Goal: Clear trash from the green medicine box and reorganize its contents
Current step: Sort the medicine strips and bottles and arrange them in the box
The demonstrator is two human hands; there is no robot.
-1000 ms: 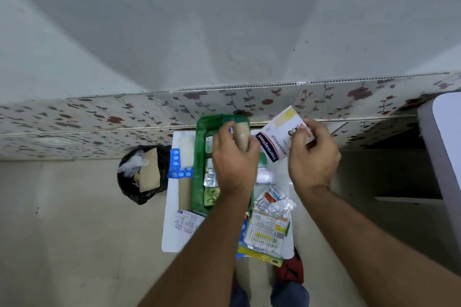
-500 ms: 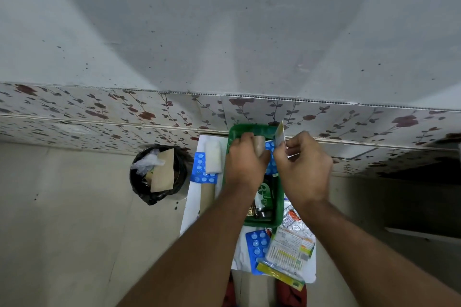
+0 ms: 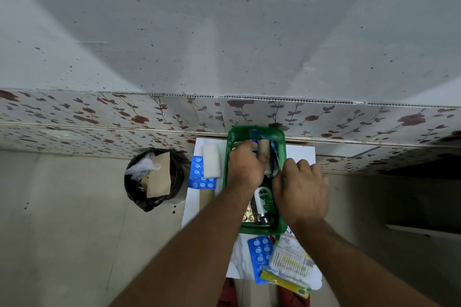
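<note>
- Against the flowered wall, the green plastic medicine box (image 3: 254, 133) sits on the small white table (image 3: 301, 154).
- Left hand (image 3: 245, 166) grips a tan bandage roll (image 3: 265, 154) inside it; right hand (image 3: 300, 192) presses down, its grasp hidden.
- Judged step: repacking. Next, seat both items without toppling the green antiseptic bottle (image 3: 264, 200).

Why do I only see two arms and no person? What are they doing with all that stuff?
The camera sits on the person's head and looks down, so you see only their arms. Both hands reach into a green box on a small white table. The left hand holds a tan roll. The right hand is beside it; what it holds is hidden. A green bottle lies in the box. Blue pill sheets and a white roll lie on the table. A black bin stands on the floor to the left.
</note>
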